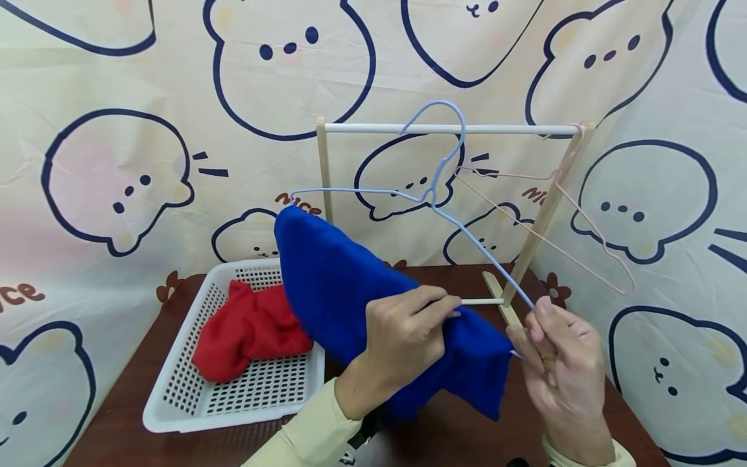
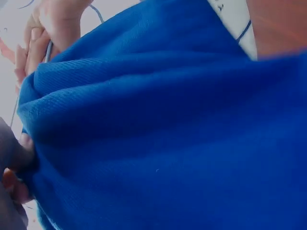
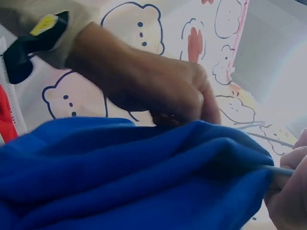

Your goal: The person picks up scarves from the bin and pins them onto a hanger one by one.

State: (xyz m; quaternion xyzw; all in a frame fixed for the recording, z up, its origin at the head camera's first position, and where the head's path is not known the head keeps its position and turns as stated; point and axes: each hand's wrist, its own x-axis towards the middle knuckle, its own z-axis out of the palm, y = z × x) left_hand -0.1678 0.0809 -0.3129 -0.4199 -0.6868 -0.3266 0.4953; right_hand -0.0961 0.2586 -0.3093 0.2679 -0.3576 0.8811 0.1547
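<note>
A light blue wire hanger (image 1: 362,190) is held tilted, its left shoulder higher than its right. Blue cloth (image 1: 344,279) hangs on it, bunched in folds from the left corner down to the lower right. My left hand (image 1: 403,331) pinches the cloth's upper edge near the middle. My right hand (image 1: 563,370) grips the hanger's lower right corner, just beyond the cloth's end. In the right wrist view, a bare stretch of wire runs from the cloth into the right hand (image 3: 290,191). The left wrist view is mostly cloth, with the left fingertips (image 2: 26,143) at its edge.
Behind the hanger stands a wooden rack with a white top bar (image 1: 373,128). A pink hanger (image 1: 589,224) hangs at its right end. On the brown table (image 1: 134,402), a white perforated basket (image 1: 175,370) holds red cloth (image 1: 251,331). A bear-print curtain stands behind.
</note>
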